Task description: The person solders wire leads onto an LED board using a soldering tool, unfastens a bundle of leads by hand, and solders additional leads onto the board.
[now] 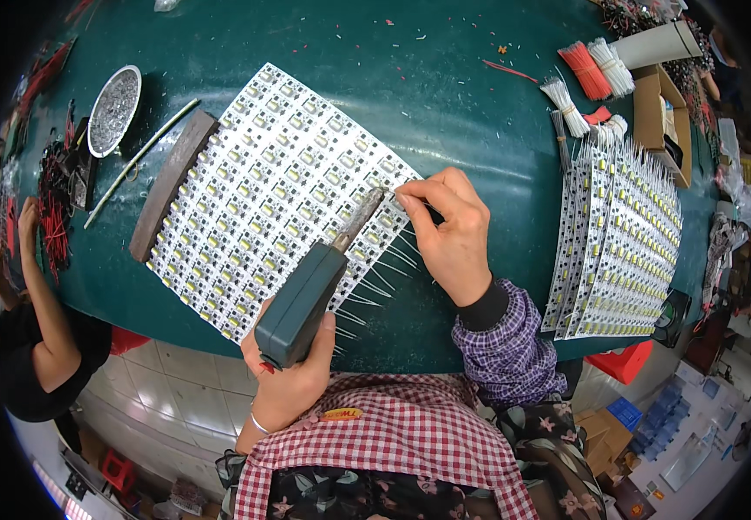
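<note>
A white LED circuit board panel (280,186), covered in rows of small yellowish chips, lies tilted on the green table. My left hand (302,381) is closed round the handle of a dark green soldering gun (306,299). Its metal tip rests at the panel's right side, close to the far right corner. There my right hand (453,225) pinches thumb and forefinger together at the panel's edge. Whatever lies between those fingertips is too small to make out. Thin white wires (375,286) stick out from the panel's near right edge, below my right hand.
A dark bar (174,186) lies along the panel's left edge, beside a pale rod (141,165) and a metal bowl (115,111). Stacked wired panels (614,243) stand at right, near red (585,71) and white wire bundles (564,104) and a cardboard box (649,108). Another person's arm (46,295) is at far left.
</note>
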Demonstrator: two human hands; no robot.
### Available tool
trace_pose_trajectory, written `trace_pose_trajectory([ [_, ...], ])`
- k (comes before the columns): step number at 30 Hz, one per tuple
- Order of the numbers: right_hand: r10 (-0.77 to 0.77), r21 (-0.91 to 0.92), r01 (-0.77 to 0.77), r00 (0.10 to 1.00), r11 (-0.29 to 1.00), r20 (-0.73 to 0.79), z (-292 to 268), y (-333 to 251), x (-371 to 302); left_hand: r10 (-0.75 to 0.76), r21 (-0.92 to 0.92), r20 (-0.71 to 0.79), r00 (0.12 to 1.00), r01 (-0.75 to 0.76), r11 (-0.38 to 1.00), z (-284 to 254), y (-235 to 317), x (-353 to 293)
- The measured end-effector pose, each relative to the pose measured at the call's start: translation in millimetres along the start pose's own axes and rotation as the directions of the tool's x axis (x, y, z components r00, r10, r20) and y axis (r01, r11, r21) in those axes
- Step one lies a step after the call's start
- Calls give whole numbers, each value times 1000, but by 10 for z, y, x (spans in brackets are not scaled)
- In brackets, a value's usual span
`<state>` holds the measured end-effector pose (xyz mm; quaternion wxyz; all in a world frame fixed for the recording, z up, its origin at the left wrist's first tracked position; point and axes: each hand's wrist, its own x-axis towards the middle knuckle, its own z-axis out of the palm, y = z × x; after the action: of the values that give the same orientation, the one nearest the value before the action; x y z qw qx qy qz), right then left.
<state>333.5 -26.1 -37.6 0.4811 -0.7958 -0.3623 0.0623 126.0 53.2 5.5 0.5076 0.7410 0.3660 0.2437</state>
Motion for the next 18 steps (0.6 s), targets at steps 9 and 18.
trace_pose_trajectory([
  [9,-13,-36,14,1000,999,16,-10,-8,34,-27,47,35,999,25,999,-33,12,-26],
  [18,-10,-46,11,1000,999,25,-16,-15,47,-73,10,-37,997,73,997,-36,-40,-110],
])
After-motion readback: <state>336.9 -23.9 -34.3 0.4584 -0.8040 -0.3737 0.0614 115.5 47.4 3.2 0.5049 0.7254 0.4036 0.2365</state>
